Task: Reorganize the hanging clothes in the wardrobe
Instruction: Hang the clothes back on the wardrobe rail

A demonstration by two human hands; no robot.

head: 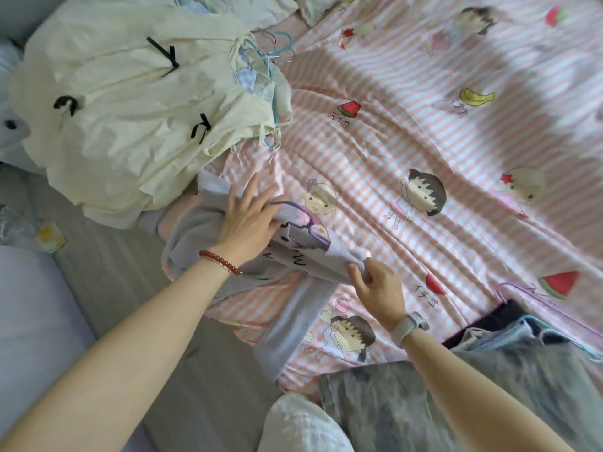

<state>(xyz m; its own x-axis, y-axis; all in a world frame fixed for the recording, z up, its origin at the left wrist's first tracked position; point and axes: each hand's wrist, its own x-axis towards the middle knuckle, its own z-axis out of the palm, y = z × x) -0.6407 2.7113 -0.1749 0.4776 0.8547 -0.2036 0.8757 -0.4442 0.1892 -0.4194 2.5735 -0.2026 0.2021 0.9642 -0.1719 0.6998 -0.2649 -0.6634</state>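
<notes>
Bed (424,132), pink-striped cartoon cover: cream garment pile (130,109) far left, lilac top (293,256) centre, grey jeans (505,386) near right.

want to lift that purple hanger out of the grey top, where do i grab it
Grip the purple hanger at its exposed shoulder bend, coming from the right over the striped bedsheet. That end sticks out of the grey top; the rest lies under fabric and the left hand.

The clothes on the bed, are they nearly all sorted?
Not yet. No wardrobe shows here. The left hand presses the grey top at its purple hanger, and the right hand pinches its edge. The cream dress pile and jeans still wait on the striped bedsheet.
</notes>
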